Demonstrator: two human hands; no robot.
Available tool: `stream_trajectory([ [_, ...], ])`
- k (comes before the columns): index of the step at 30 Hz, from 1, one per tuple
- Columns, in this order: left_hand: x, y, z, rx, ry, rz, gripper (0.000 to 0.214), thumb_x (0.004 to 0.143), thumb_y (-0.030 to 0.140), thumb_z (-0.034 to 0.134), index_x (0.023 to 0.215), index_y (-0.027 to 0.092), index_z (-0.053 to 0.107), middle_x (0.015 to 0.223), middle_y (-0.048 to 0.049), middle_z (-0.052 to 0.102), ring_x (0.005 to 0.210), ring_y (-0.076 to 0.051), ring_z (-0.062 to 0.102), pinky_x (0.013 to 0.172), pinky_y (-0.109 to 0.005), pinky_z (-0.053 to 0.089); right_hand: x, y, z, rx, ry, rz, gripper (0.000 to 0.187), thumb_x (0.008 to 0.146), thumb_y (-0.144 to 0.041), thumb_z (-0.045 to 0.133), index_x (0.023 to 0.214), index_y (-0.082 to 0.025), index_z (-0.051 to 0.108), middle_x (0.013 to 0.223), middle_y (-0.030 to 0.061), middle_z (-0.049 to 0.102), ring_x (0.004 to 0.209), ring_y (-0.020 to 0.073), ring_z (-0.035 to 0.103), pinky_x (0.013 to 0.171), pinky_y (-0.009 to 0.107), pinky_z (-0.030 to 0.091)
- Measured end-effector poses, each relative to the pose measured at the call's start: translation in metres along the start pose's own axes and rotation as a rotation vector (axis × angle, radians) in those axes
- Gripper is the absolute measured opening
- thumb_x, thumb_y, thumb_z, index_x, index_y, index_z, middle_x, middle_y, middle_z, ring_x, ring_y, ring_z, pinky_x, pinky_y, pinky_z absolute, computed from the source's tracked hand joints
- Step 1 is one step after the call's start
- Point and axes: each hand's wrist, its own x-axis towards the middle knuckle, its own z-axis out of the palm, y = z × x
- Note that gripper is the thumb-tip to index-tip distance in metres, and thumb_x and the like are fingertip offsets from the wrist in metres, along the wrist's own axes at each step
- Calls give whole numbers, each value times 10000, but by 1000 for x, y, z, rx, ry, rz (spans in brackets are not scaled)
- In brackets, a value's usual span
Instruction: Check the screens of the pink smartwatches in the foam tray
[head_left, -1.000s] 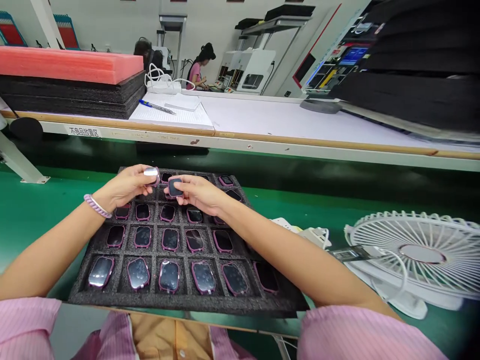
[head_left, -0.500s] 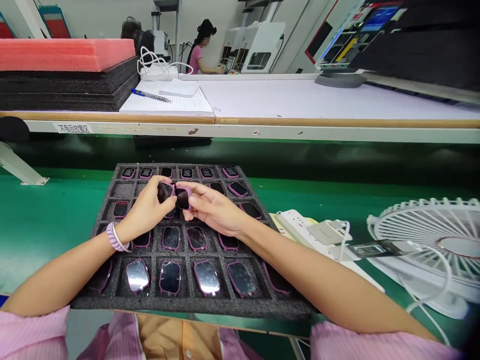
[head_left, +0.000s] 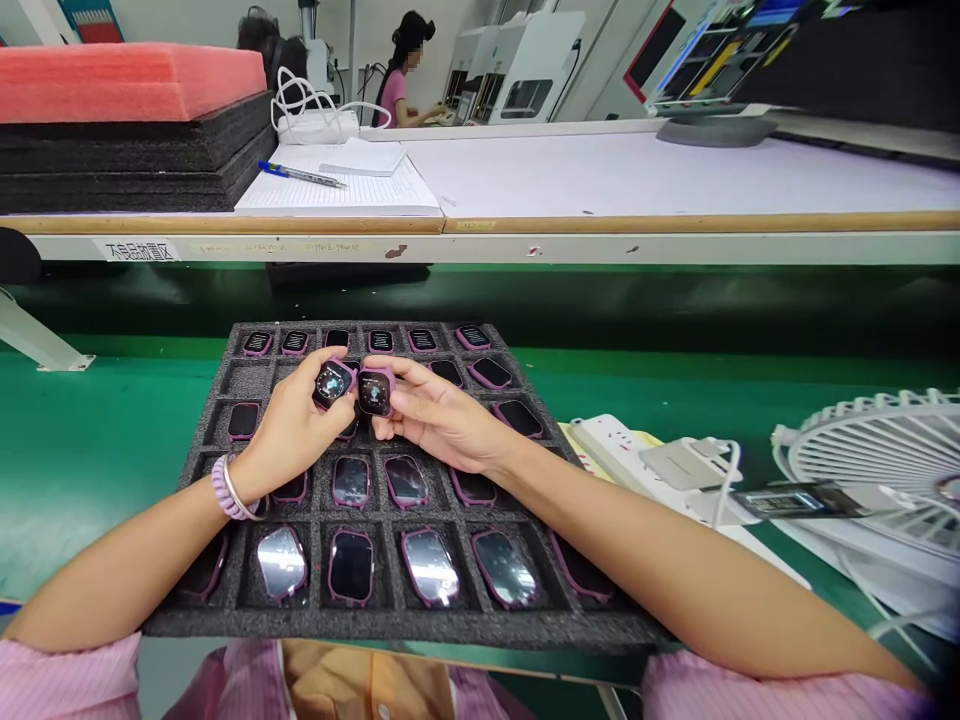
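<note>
Two purple-framed smartwatch bodies without straps are held side by side above a black foam tray. My left hand is closed on one smartwatch, thumb at its lower edge. In my right hand, pinched between thumb and fingers, is the other smartwatch. Both screens are lit with a small picture in the middle. Below, several more purple smartwatches lie face up in the tray's compartments, such as a dark one in the front row. My hands and forearms hide part of the tray.
A power strip with a charger and a white fan stand on the right of the green bench. On the shelf are foam sheets, a notebook and a pen. Two people are in the background.
Both held smartwatch screens were dark and now glow with a picture. My hands keep their grip close together. The view has shifted slightly.
</note>
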Motion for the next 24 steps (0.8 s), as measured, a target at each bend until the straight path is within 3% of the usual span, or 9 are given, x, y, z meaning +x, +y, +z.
stream_trajectory([
  [5,1,-4,2,14,9,32,622,819,400,563,1382,143,618,1326,-120,681,1231,-273,637,821,-315,556,0,0,1,-19,-28,-30,460,908,-377,921,1273,-271,663,1035,-24,700,787,104,710,775,231,581],
  [16,1,-2,0,-21,-12,48,533,784,292,590,1298,166,642,1050,-65,707,836,-168,629,670,-243,501,-1,1,0,-64,-6,-41,530,886,-428,928,1295,-260,635,998,-6,705,797,132,700,792,262,583],
  [19,1,-2,1,-33,-7,42,547,785,295,592,1316,167,632,1072,-69,705,864,-173,630,679,-246,502,-1,1,0,-65,-5,-56,519,896,-422,922,1299,-267,634,989,-11,705,805,128,699,799,252,578],
  [24,1,-4,2,-38,32,31,552,781,309,602,1315,173,639,1316,-92,671,1074,-211,644,703,-249,511,-1,0,2,-47,-3,-60,504,896,-406,925,1286,-275,635,1036,-12,715,814,120,712,795,236,572],
])
